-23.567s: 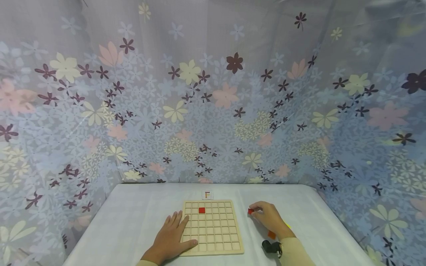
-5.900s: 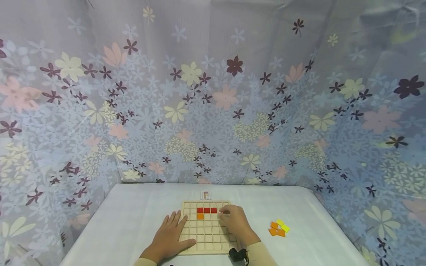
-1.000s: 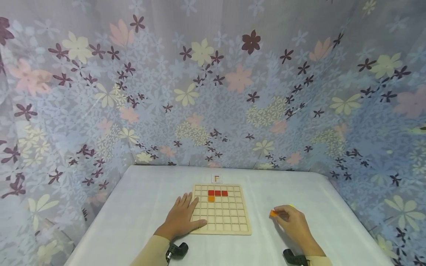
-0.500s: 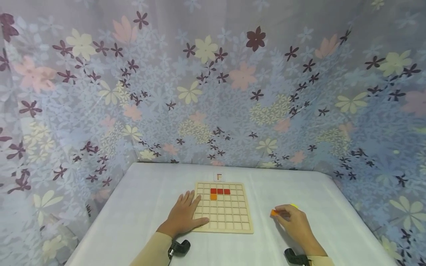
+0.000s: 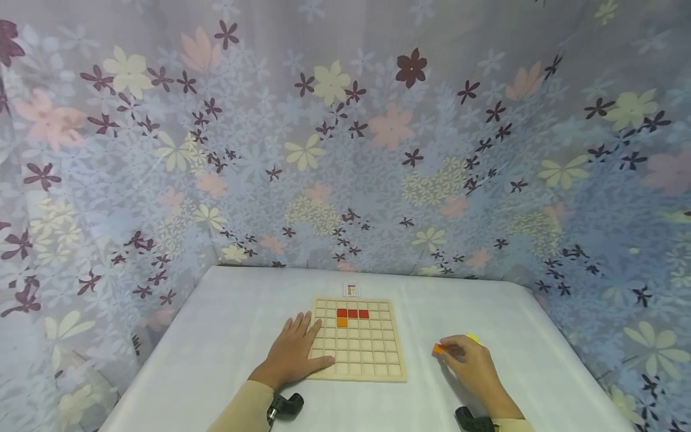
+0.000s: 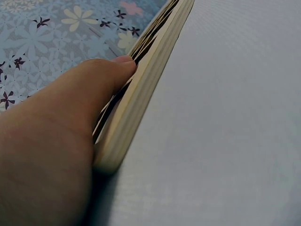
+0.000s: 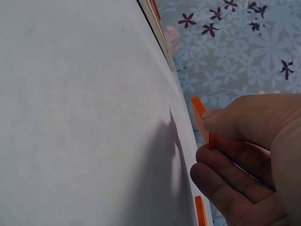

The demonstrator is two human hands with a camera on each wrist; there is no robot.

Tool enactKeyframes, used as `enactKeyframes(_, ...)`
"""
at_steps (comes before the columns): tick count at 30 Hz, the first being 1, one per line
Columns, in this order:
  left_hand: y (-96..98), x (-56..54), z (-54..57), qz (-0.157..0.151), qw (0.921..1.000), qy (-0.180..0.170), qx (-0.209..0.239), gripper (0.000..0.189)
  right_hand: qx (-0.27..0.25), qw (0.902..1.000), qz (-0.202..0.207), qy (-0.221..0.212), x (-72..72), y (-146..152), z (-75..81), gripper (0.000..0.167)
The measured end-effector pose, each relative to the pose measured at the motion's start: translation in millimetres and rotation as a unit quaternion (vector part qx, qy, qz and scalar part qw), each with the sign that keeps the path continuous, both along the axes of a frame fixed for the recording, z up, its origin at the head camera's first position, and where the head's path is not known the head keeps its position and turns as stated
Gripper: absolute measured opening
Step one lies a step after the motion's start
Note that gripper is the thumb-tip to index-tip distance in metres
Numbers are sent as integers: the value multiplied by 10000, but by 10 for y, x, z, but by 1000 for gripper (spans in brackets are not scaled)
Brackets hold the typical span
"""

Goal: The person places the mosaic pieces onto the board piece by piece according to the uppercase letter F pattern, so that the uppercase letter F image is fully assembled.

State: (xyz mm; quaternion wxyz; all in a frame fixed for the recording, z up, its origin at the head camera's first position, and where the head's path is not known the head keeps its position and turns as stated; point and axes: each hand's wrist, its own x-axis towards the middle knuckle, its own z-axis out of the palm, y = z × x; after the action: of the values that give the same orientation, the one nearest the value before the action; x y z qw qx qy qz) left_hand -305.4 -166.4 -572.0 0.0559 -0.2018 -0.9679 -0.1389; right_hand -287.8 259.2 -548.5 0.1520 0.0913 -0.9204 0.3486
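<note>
A wooden grid board (image 5: 372, 354) lies on the white-covered table. My left hand (image 5: 291, 351) rests flat over its left edge with fingers spread, and in the left wrist view the thumb (image 6: 113, 70) lies over the board's near rim. Three red tiles (image 5: 352, 314) sit in a row in the grid, with one orange tile (image 5: 342, 323) directly below the leftmost. To the right of the board, my right hand (image 5: 471, 363) pinches another orange tile (image 7: 199, 123) between thumb and fingers, tilted and raised above the cloth.
A small card (image 5: 352, 290) with a printed pattern lies behind the board. Yellow tile (image 5: 473, 338) shows past the right hand, and a loose orange tile (image 7: 201, 211) lies below it in the right wrist view. A floral curtain (image 5: 345, 150) hangs behind the table.
Since the oldest frame, two red tiles and an orange one have joined the first red tile in the grid. My right hand has left the board and now holds an orange tile, shifting slightly left.
</note>
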Motion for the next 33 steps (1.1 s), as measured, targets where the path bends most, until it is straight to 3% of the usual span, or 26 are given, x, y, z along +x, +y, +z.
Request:
enactKeyframes(9, -7, 30, 41, -115, 9996, 59, 233, 102, -142, 9999, -26, -16, -15, -70, -26, 28)
enactKeyframes(20, -14, 20, -6, -10, 9996, -190, 215, 106, -205, 9997, 41, -122, -7, -120, -13, 30)
enactKeyframes(25, -28, 24, -28, -64, 9996, -43, 259, 105, -157, 9997, 33, -173, -8, -155, -2, 29)
enactKeyframes(33, -23, -7, -74, -39, 9997, 65, 220, 107, -239, 9991, 266, 214, -39, -217, -3, 31)
